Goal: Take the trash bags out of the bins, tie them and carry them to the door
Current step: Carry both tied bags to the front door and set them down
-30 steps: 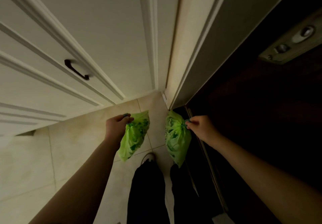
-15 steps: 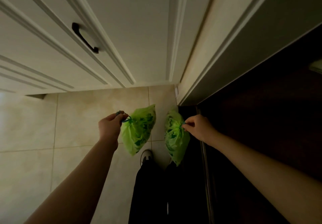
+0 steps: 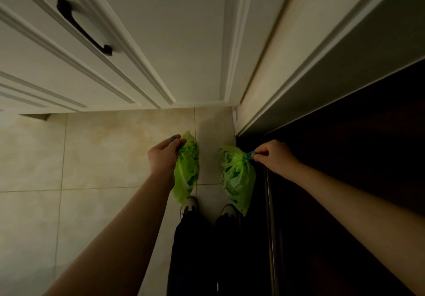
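Observation:
Two small green trash bags hang in the air above my feet. My left hand (image 3: pixel 164 155) grips the tied top of the left green bag (image 3: pixel 187 171), which dangles beside my wrist. My right hand (image 3: pixel 273 156) pinches the blue drawstring knot of the right green bag (image 3: pixel 236 178), which hangs over my right shoe. A dark brown door (image 3: pixel 356 157) fills the right side, right next to my right hand. Both bags look tied shut.
A white panelled cabinet (image 3: pixel 161 42) with a dark handle (image 3: pixel 85 27) stands ahead on the left. A pale door frame (image 3: pixel 287 65) runs between cabinet and door. Beige floor tiles (image 3: pixel 92 157) spread to the left. My dark trousers and shoes (image 3: pixel 188 206) are below.
The view has tilted further down, so the cabinet and door frame slid up the frame. Both hands still hold their bags, which hang a little lower toward the floor.

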